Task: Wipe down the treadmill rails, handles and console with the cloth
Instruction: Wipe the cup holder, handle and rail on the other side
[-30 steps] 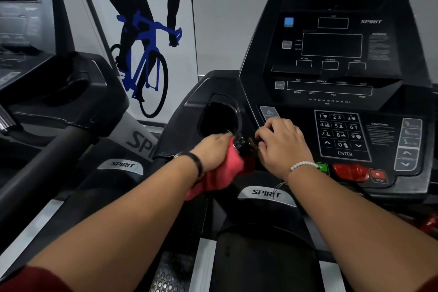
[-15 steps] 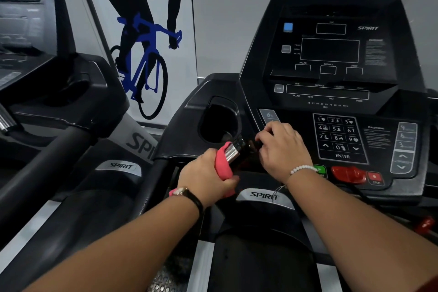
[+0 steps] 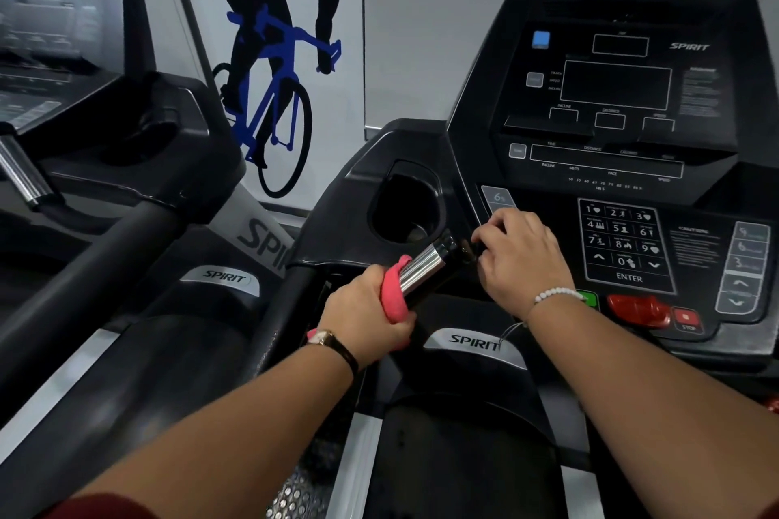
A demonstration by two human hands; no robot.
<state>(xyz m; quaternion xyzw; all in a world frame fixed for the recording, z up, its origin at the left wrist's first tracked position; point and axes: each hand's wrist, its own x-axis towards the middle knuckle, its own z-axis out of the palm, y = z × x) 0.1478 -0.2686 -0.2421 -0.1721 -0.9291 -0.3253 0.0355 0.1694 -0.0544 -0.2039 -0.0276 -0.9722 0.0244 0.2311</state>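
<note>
A second treadmill (image 3: pixel 126 190) stands at the far left. Just right of it, a cyclist poster (image 3: pixel 269 67) hangs on the far wall.

Near the middle, the left hand (image 3: pixel 366 310) is wrapped tight around a pink cloth (image 3: pixel 394 291). The cloth is folded around the near part of a chrome handle (image 3: pixel 421 268) on the treadmill (image 3: pixel 472 392) being cleaned. Gripping through the cloth puts fabric on all sides of the bar, so one slide along it would likely wipe its whole surface. Bare, shiny metal shows beyond the cloth, towards the far end. An empty cup holder (image 3: pixel 404 211) sits just beyond the handle.

The right hand (image 3: pixel 522 261) is further right. Its fingers are curled onto the dark far end of the handle, where the bar meets the console (image 3: pixel 611 97). It probably holds there to steady the bar against the wiping pull.

Right of that hand are the keypad (image 3: pixel 624 244) and a red stop key (image 3: pixel 636 310), with nothing touching them. The handle looks like the part in hand. Judging by where the cloth is, the console is not yet being wiped.
</note>
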